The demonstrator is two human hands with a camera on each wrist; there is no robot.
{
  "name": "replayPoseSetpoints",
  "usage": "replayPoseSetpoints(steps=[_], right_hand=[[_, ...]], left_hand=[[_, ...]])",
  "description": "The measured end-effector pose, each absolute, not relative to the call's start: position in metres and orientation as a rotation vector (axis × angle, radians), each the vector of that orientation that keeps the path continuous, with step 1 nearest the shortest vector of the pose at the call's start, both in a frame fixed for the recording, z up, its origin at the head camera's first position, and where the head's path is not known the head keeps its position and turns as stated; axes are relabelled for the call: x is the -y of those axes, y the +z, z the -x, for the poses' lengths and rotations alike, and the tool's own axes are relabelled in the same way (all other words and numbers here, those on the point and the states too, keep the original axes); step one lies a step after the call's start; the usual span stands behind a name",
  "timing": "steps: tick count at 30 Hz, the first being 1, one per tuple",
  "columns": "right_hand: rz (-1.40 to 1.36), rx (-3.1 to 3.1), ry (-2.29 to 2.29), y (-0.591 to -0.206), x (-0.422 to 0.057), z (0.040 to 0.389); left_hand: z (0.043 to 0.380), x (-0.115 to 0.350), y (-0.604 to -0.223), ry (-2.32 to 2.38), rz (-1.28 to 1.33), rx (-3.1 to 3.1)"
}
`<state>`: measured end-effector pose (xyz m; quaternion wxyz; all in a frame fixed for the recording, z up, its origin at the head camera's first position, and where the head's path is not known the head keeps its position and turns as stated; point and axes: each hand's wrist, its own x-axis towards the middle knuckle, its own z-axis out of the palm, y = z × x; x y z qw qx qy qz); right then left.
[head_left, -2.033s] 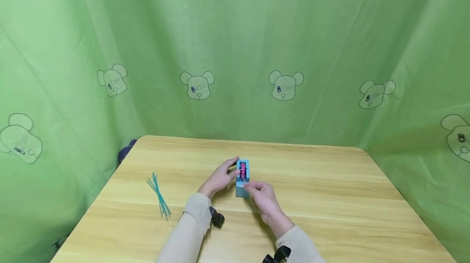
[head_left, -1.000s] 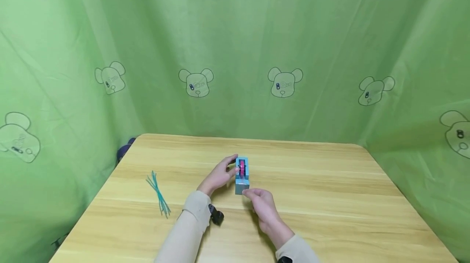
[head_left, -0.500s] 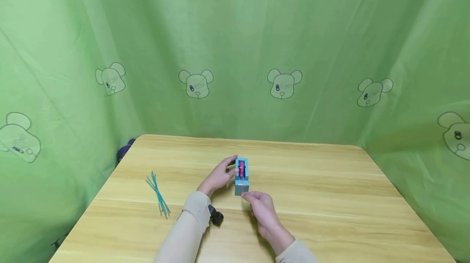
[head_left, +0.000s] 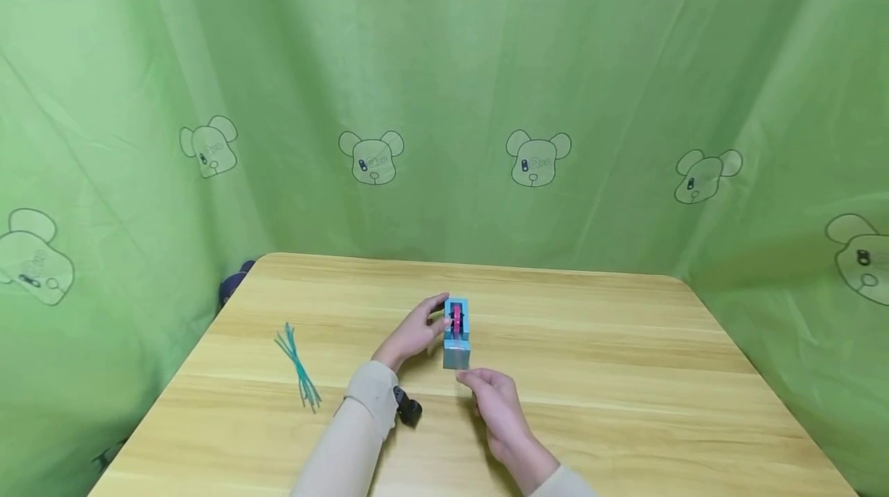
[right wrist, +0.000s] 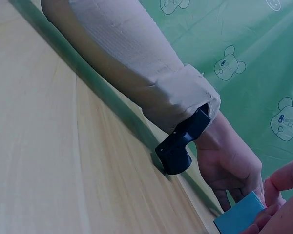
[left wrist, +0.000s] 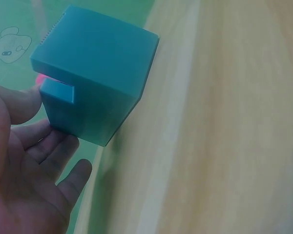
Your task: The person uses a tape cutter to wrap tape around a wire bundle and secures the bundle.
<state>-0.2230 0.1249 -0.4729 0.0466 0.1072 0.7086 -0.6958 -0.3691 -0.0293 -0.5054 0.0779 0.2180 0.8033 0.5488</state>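
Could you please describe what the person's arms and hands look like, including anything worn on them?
The left hand and right hand are bare, without gloves. The left sleeve and right sleeve are plain beige and reach to the wrists. The left one ends in a gathered cuff, with a black device worn there.

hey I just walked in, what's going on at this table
Someone is working with a blue tape dispenser on a wooden table. Their left hand holds it at the side, while their right hand pinches the end of a clear strip of tape just in front of it. The strip appears to run from the pink roll over the dispenser's front edge. A loose bundle of thin teal strands lies off to the left, untouched.
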Motion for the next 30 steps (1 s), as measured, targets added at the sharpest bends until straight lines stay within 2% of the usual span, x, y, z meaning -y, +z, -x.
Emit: replayPoseSetpoints(steps=[30], right_hand=[[-0.353, -2.134, -2.133, -0.469, -0.125, 0.201]], left_hand=[[0.367, 0.029, -0.504, 1.708, -0.606, -2.348]])
